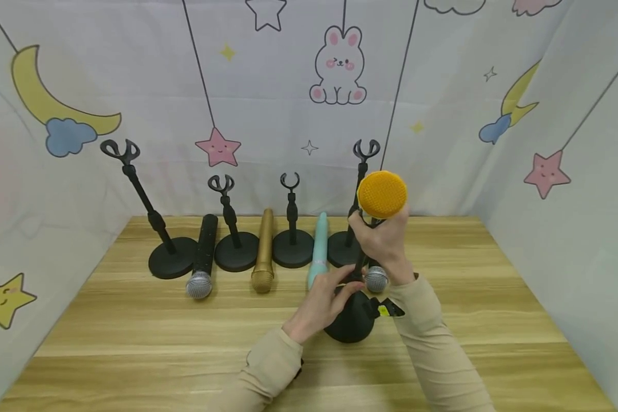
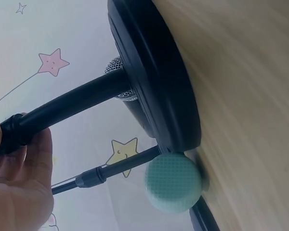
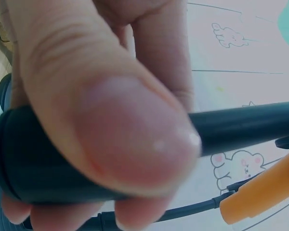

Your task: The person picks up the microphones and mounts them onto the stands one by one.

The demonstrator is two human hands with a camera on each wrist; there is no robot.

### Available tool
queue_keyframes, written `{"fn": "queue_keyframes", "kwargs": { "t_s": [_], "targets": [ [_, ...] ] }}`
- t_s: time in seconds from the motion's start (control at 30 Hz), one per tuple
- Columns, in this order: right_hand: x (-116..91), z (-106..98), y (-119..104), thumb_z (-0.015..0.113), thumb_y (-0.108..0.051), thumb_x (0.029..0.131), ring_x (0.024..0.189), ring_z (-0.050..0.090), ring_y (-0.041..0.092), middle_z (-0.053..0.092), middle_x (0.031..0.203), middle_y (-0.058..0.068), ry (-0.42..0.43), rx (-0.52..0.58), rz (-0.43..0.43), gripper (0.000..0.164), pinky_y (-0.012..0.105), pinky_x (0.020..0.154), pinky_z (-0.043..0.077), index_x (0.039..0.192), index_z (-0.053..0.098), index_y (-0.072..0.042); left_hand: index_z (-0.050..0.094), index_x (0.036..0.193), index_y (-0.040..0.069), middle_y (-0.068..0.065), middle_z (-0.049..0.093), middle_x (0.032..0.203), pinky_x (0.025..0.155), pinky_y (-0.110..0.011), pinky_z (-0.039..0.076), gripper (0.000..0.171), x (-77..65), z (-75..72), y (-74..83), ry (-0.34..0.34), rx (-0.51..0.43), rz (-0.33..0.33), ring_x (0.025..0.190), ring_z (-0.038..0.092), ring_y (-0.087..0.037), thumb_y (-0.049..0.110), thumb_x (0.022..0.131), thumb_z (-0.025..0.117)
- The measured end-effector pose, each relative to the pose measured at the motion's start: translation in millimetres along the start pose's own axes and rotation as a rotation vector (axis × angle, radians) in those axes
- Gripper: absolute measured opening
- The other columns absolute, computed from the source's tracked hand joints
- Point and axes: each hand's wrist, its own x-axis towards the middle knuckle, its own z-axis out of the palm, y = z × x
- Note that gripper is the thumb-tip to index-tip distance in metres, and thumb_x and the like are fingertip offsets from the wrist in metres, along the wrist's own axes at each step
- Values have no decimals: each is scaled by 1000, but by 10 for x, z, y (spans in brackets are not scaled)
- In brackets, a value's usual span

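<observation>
My left hand [image 1: 324,300] pinches the collar on the pole of a black microphone stand [image 1: 349,320], thumb and fingers on either side. The stand's round base [image 2: 159,77] is low over the wooden table. Higher up, my right hand [image 1: 387,240] grips a yellow-orange microphone [image 1: 382,194] at the top of this stand, its round head toward the head camera. Its orange body [image 3: 260,190] shows beside the pole. The hand hides much of the clip, so I cannot tell how the microphone sits in it.
Behind stand a tall black stand [image 1: 157,220], two short ones [image 1: 232,229] [image 1: 292,229] and another tall one [image 1: 359,171]. Between them lie a black microphone [image 1: 204,246], a gold one [image 1: 264,252], a teal one [image 1: 320,246] and a silver-headed one [image 1: 376,279]. A patterned cloth [image 1: 309,126] hangs behind.
</observation>
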Motion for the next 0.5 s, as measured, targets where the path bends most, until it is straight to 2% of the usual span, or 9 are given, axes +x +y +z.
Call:
{"fn": "queue_keyframes", "kwargs": {
  "t_s": [0.13, 0.23, 0.37, 0.43, 0.5],
  "targets": [
    [37, 0, 31, 61, 7, 71, 83, 54, 11, 60, 92, -4, -27, 133, 2, 33, 23, 82, 45, 101, 51, 17, 62, 126, 7, -12, 74, 106, 83, -23, 57, 25, 14, 29, 0, 4, -81, -25, 93, 73, -23, 17, 107, 49],
    [68, -5, 45, 62, 9, 69, 95, 55, 22, 62, 102, -1, -46, 202, -9, 34, 28, 92, 44, 99, 52, 19, 64, 122, 6, -15, 73, 112, 90, -29, 57, 25, 44, 77, 12, 35, -193, -65, 102, 71, -27, 15, 108, 46],
    [71, -7, 35, 63, 8, 69, 96, 55, 21, 61, 101, 8, -64, 181, 6, 34, 26, 93, 44, 99, 53, 18, 65, 110, 1, -20, 71, 106, 89, -35, 58, 27, 63, 150, 24, 100, -329, -105, 98, 69, -33, 16, 108, 43],
    [73, 1, 27, 62, 8, 69, 95, 56, 21, 62, 101, 1, -60, 169, 19, 34, 26, 93, 44, 100, 52, 18, 64, 107, -1, -23, 69, 101, 83, -37, 58, 29, 66, 196, 23, 128, -371, -108, 91, 67, -28, 17, 109, 42],
    [69, 8, 20, 61, 9, 69, 94, 56, 19, 62, 101, -8, -51, 164, 31, 34, 26, 92, 44, 99, 51, 19, 62, 104, 0, -23, 65, 95, 78, -39, 56, 28, 63, 244, 38, 153, -408, -130, 84, 63, -30, 18, 109, 42]
  ]
}}
